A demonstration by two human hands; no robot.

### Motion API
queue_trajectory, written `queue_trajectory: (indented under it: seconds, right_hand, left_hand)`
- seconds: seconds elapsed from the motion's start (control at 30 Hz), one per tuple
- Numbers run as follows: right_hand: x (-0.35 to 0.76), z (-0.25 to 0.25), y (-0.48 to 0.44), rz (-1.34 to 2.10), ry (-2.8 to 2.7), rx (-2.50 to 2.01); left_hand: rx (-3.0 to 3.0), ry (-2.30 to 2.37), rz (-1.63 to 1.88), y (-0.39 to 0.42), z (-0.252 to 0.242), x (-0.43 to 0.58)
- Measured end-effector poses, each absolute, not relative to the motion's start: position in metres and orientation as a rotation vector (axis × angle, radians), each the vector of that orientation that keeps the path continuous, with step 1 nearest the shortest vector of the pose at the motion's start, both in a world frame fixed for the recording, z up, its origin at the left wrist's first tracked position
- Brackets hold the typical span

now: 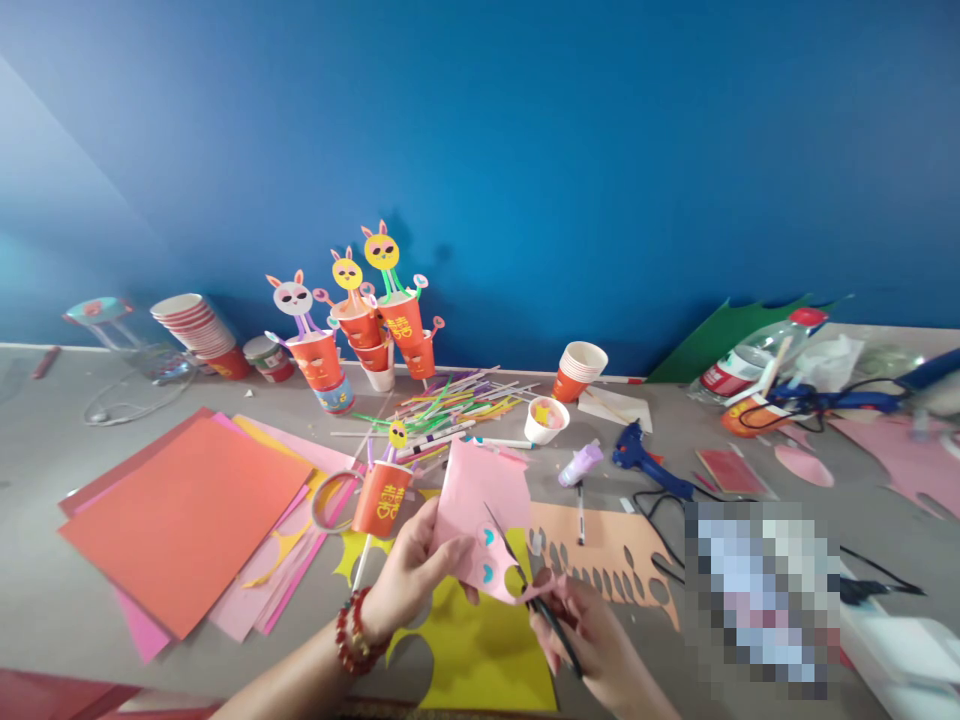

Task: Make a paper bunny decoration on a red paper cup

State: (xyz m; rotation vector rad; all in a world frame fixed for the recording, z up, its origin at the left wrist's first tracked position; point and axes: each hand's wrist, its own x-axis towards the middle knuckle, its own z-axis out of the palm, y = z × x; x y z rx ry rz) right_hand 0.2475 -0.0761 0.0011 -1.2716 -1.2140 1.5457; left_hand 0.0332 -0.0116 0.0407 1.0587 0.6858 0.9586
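Observation:
My left hand (412,565), with a red beaded bracelet at the wrist, grips a sheet of pink paper (480,490) by its left side. Two teal curved marks show on the lower part of that sheet, and its lower right edge is cut into a curve. In my right hand (600,645) are black-bladed scissors (559,635), their blades lying across the paper's right side. Yellow paper (480,665) with round cut-outs lies underneath. Left of the sheet stands a red paper cup (382,498) with a small yellow face on top.
Decorated cup figures (322,360) stand along the blue wall, behind scattered coloured sticks (457,400). Orange sheets (187,520) are stacked at left. To the right are a blue glue gun (645,462), peach paper (600,540) with cut-outs, and a bottle (757,355). One patch is pixelated.

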Motion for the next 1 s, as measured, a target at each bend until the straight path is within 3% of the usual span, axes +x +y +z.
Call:
queue_trajectory:
  seconds: [1.0]
  right_hand:
    - [0.263, 0.032, -0.068, 1.678, -1.333, -1.401]
  left_hand:
    - [1.069, 0.603, 0.782, 0.0, 0.047, 0.017]
